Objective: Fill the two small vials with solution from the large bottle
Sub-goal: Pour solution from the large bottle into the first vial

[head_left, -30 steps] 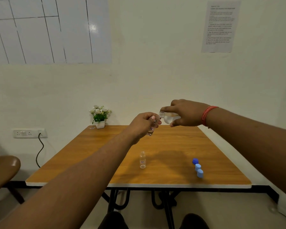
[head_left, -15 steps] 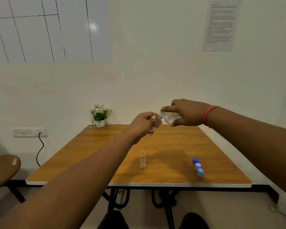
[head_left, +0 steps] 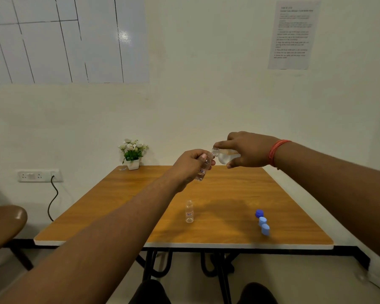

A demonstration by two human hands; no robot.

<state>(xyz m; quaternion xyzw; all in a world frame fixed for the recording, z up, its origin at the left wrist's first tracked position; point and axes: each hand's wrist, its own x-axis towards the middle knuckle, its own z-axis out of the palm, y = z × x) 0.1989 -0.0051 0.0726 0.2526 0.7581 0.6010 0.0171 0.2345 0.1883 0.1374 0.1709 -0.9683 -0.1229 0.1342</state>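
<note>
My left hand holds a small clear vial tilted, its mouth up by my thumb, above the far half of the wooden table. My right hand grips the large clear bottle tipped on its side, with its neck touching the vial's mouth. Clear liquid shows in the bottle's belly. A second small vial with a red label stands upright and uncapped on the table, nearer to me. Three blue caps lie in a short row at the right.
A small white pot of flowers stands at the table's far left corner against the wall. A brown chair is at the left, beside a wall socket with a black cable. My knees show under the table's front edge.
Both hands have held almost still, with the bottle's neck kept at the vial's mouth. Nothing on the table has moved.
</note>
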